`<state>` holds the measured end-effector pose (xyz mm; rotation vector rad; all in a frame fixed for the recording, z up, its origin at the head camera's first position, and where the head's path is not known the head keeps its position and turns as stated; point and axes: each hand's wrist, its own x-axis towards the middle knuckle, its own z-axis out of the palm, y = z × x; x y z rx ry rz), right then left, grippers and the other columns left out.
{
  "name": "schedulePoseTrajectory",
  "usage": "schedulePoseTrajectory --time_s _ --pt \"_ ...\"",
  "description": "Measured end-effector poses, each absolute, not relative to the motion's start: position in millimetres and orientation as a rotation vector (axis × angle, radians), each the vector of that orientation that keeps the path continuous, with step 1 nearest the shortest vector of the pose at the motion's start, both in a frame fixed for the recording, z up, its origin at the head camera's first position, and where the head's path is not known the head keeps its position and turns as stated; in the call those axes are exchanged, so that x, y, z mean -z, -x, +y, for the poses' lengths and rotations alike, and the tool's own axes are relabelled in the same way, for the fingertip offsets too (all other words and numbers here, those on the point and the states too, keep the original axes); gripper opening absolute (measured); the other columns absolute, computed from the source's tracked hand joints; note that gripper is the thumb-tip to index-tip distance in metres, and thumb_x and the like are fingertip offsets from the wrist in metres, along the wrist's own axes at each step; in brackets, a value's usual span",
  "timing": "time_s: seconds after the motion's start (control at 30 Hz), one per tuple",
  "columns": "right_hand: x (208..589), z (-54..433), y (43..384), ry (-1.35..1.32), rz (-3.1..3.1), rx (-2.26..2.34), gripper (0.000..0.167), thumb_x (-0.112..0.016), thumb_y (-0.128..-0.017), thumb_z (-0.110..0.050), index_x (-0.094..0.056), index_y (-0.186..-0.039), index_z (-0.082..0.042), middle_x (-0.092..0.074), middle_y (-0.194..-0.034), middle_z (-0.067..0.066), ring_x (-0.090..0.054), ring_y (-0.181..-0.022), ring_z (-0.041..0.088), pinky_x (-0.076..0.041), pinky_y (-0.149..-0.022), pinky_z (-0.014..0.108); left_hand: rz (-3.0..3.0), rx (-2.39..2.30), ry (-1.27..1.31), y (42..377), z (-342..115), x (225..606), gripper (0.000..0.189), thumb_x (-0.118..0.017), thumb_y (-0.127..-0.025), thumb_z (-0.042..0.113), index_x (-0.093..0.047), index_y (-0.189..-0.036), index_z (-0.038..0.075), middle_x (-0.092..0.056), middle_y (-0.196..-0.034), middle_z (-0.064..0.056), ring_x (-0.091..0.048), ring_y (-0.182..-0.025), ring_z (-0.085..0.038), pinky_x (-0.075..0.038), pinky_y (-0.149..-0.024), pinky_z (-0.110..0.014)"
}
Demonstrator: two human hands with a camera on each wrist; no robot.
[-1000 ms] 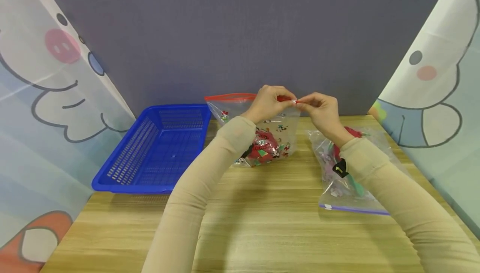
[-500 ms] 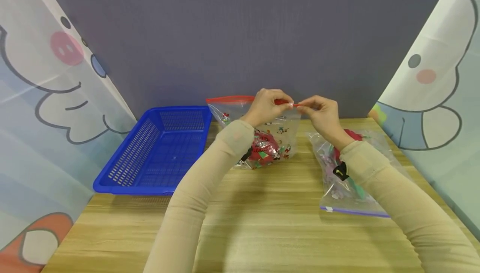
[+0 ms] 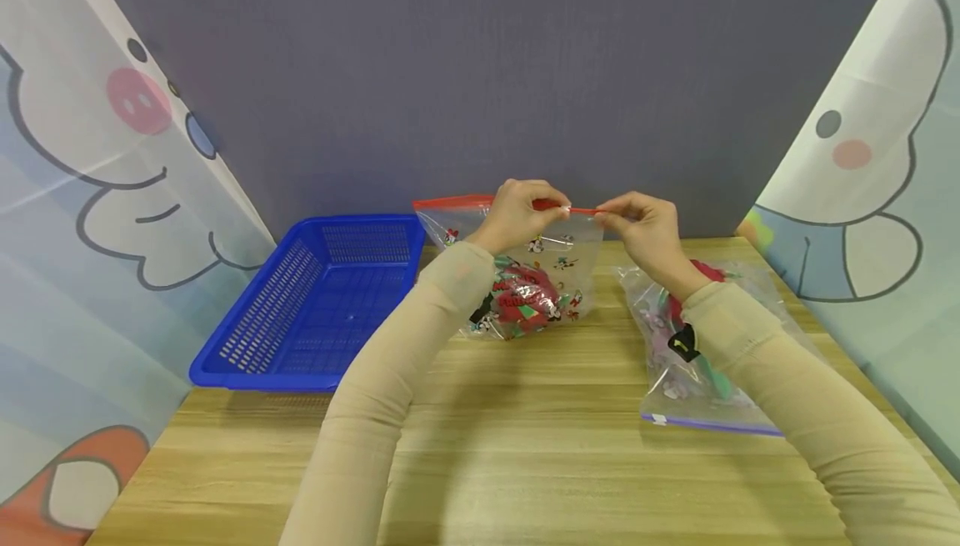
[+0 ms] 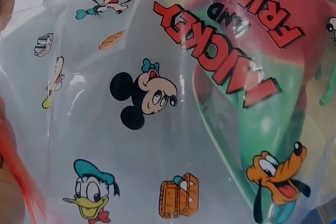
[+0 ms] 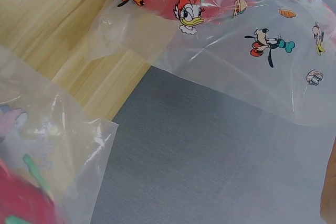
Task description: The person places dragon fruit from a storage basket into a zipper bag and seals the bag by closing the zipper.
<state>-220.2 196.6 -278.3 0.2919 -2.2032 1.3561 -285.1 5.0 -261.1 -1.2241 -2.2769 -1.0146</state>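
Observation:
In the head view, a clear zip bag with cartoon prints and a red zip strip stands at the back of the table. My left hand pinches its white slider on the strip. With thumb and fingertips, my right hand pinches the strip's right end. Low inside the bag sits a red and green item; its kind is unclear through the print. The left wrist view shows this red and green item close up, behind the printed film.
A blue plastic basket stands to the left. Under my right forearm lies another clear bag with a purple zip strip and red and green contents. A dark grey panel rises behind the wooden table.
My left hand has slid left along the red strip with the slider, away from my right hand. The stretch of strip between the hands has grown. The right hand stays at the strip's end.

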Motion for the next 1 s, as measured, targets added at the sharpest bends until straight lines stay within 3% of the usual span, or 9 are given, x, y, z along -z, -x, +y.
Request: schedulePoseTrajectory --time_s 0.3,0.57,1.0 --pt "278.7 198.0 221.2 -0.289 -2.201 -1.342 0.014 -0.069 -0.081 -0.008 -0.068 -0.089 0.003 -0.062 -0.069 -0.022 -0.058 -0.065 0.001 -0.044 -0.059 0.016 -2.243 1.055 1.273 289.5 -0.4 261.8 0.015 -0.069 -0.081 0.017 -0.072 -0.092 0.006 -0.07 -0.087 -0.002 -0.062 -0.07 -0.006 -0.047 -0.065 -0.018" --pt "279.1 197.1 221.5 -0.289 -2.2 -1.362 0.015 -0.069 -0.081 -0.01 -0.068 -0.089 0.003 -0.069 -0.078 -0.001 -0.06 -0.067 0.001 -0.046 -0.061 0.016 -2.26 1.075 1.233 290.3 -7.7 262.3 0.015 -0.07 -0.081 0.017 -0.073 -0.091 0.006 -0.071 -0.087 -0.003 -0.063 -0.072 -0.009 -0.048 -0.067 -0.019" --pt "275.0 195.3 217.6 -0.292 -2.195 -1.412 0.014 -0.069 -0.081 -0.007 -0.068 -0.09 0.003 -0.069 -0.075 -0.009 -0.061 -0.068 0.001 -0.047 -0.066 0.016 -2.229 1.074 1.21 291.5 -21.4 262.2 0.013 -0.071 -0.08 0.016 -0.073 -0.089 0.006 -0.07 -0.084 -0.003 -0.062 -0.07 -0.009 -0.047 -0.066 -0.021"
